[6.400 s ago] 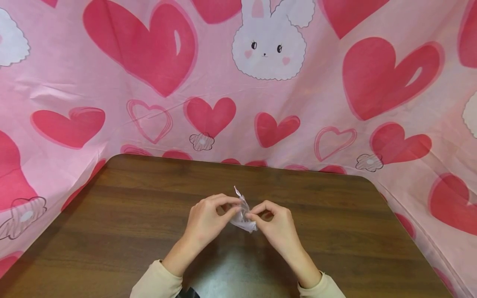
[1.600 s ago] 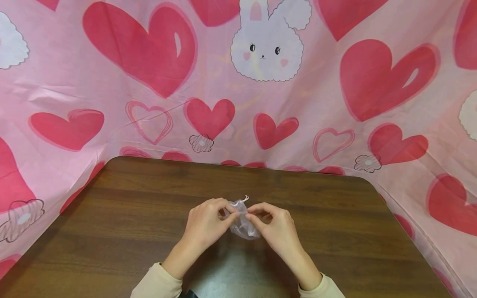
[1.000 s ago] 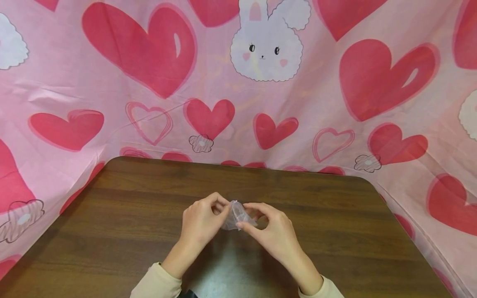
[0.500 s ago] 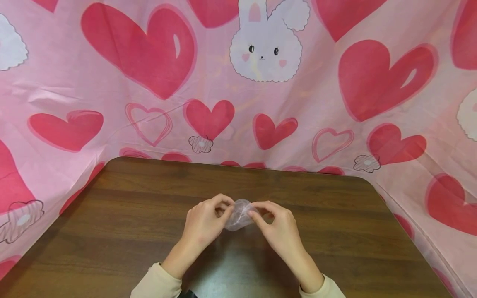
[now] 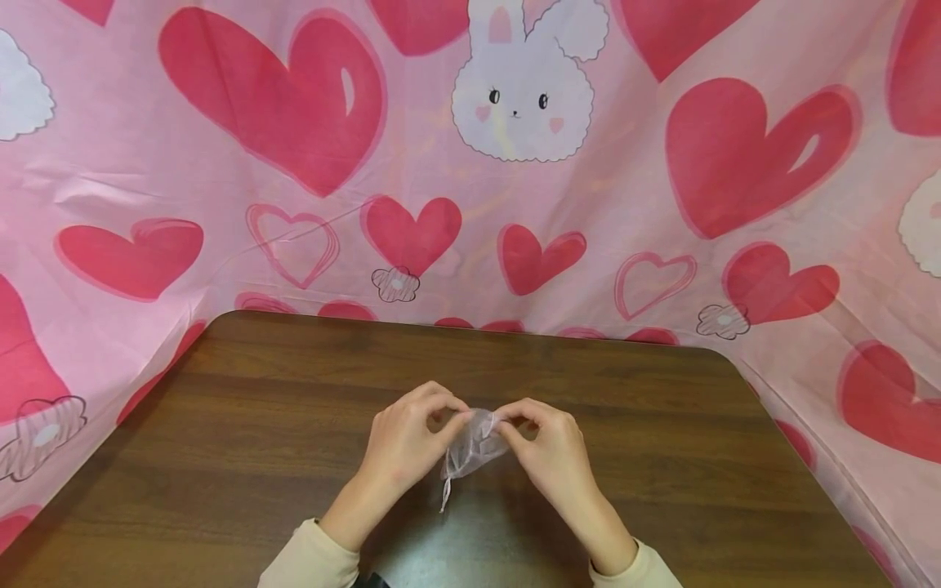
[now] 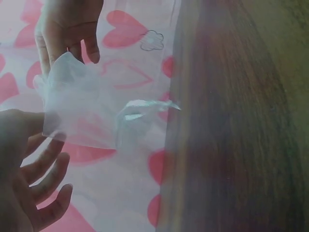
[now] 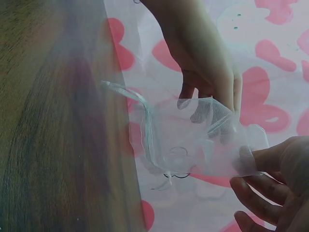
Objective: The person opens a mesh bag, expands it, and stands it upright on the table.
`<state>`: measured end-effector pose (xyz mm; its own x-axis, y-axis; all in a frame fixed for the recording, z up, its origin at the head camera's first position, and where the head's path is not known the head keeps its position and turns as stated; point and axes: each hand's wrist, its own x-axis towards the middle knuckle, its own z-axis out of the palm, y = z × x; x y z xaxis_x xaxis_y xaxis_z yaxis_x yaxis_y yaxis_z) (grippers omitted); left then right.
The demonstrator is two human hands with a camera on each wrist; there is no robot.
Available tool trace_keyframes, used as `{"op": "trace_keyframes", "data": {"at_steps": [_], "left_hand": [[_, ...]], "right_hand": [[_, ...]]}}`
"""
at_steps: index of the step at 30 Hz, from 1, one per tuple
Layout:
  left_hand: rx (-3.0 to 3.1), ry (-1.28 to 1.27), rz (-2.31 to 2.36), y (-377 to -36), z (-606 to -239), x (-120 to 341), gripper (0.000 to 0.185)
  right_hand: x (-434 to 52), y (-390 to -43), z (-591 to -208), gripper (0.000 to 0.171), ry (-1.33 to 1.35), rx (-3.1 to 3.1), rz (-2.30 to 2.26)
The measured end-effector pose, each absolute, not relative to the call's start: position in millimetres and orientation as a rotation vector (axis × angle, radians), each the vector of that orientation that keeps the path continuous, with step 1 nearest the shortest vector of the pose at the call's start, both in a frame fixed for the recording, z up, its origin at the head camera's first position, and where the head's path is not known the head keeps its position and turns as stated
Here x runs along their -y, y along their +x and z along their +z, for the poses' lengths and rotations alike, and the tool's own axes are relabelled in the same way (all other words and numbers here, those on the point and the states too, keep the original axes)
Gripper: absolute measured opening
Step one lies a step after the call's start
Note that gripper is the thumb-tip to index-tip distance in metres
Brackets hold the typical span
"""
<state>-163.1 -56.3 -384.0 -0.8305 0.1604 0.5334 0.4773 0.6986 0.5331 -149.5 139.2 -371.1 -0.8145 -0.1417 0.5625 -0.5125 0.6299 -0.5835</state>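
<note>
A small sheer white drawstring pouch (image 5: 472,451) is held in the air above the table, between both hands. My left hand (image 5: 408,431) pinches its upper left edge with thumb and forefinger. On the other side, my right hand (image 5: 550,447) pinches the upper right edge the same way. Ribbon ends of the drawstring (image 5: 445,493) dangle from the pouch's lower left, towards me. Both wrist views show the thin mesh spread between the hands, with the gathered drawstring mouth (image 7: 147,121) at the end away from the fingers. Nothing can be made out inside.
A dark brown wooden table (image 5: 294,384) with rounded far corners lies beneath the hands. Behind it and at both sides hangs a pink cloth (image 5: 625,196) printed with hearts and rabbits. A small black item (image 5: 372,580) shows by the left sleeve.
The pouch has been turned over between the fingers: its drawstring pointed away from me earlier and now hangs towards me. The right hand opened wider, then pinched again. Both hands stay about in place.
</note>
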Motion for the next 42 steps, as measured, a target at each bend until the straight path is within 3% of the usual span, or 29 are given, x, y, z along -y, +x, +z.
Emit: {"op": "trace_keyframes", "data": {"at_steps": [14, 21, 35, 42], "left_hand": [[2.401, -0.394, -0.966, -163.8, -381.7, 57.5, 0.014], [2.411, -0.35, -0.964, -164.9, -382.7, 58.0, 0.017], [2.417, -0.577, -1.031, -164.0, -384.4, 55.9, 0.022], [2.4, -0.6, -1.039, -164.1, -383.6, 56.6, 0.013]], "right_hand": [[-139.7, -151.8, -371.2, 0.004, 0.49, 2.416, 1.058], [-139.8, -151.5, -368.6, 0.009, 0.479, 2.391, 1.036], [-141.0, -149.4, -369.3, 0.02, 0.493, 2.38, 1.046], [-139.7, -148.2, -368.7, 0.021, 0.559, 2.358, 1.093]]}}
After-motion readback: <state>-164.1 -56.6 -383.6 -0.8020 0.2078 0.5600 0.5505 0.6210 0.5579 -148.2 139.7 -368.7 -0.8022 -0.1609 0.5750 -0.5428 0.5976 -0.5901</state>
